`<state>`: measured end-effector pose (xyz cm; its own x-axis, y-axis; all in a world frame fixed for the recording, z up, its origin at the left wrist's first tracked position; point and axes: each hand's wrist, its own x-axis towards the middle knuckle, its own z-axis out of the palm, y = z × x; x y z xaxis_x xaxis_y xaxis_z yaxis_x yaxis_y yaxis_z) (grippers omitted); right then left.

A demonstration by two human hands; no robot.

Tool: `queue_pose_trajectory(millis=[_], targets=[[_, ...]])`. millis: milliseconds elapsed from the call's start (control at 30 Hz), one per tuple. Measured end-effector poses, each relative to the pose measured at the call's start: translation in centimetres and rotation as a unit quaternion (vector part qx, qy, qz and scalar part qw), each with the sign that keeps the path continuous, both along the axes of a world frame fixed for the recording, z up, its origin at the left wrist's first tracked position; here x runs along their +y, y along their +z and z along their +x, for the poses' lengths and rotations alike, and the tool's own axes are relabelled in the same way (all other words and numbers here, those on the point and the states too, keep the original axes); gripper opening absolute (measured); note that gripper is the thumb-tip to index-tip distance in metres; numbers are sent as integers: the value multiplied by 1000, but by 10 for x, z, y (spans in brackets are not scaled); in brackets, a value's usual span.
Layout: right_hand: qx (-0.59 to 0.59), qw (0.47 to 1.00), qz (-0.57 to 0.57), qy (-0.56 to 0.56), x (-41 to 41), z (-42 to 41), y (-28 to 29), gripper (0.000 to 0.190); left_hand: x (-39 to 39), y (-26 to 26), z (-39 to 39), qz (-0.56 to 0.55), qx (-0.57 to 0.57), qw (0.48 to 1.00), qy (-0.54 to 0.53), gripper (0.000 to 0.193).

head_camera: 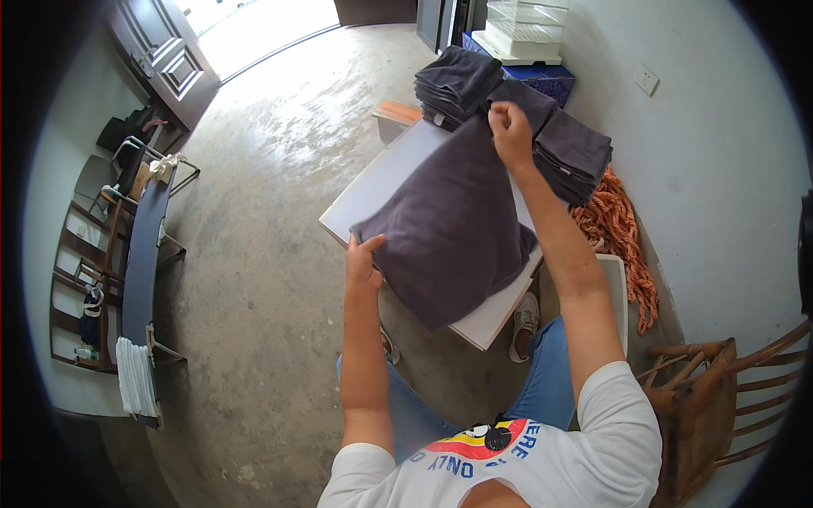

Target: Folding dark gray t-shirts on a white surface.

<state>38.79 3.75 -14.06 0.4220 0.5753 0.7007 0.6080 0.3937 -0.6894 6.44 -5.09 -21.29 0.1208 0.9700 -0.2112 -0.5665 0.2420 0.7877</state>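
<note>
A dark grey cloth (451,216), likely a towel, is stretched between my two hands above a small white table (381,190). My left hand (365,263) pinches its near left corner between thumb and fingers. At the far end, my right hand (510,130) grips another corner, close to the folded stacks. The cloth's lower edge hangs past the table's near side, and its right part rests on the tabletop. Along the far and right side lie stacks of folded dark grey cloths: one at the back (456,82), one in the middle (524,101) and one at the right (571,152).
Orange rope (625,247) lies in a heap by the wall, beside a white bin (615,286). A bamboo chair (692,394) stands at the lower right. Behind the stacks is a blue box (546,82) carrying a clear-tiered rack (524,32). A folding cot (146,254) stands at left.
</note>
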Motion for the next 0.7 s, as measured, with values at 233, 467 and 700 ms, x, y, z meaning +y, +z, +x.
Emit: queue_pose_trajectory(millis=[233,467,700], targets=[[-108,963,-204,137,-83,-35,-102,21,0,-28,-7,28,378,901,211,62],[-335,854,-373,143,-144,-31,-115,50,-51,-53,69,342,524,767,-145,40],[-345,828,-413,159,-161,-8,-104,40,-88,-28,74,396,665,561,-292,42]])
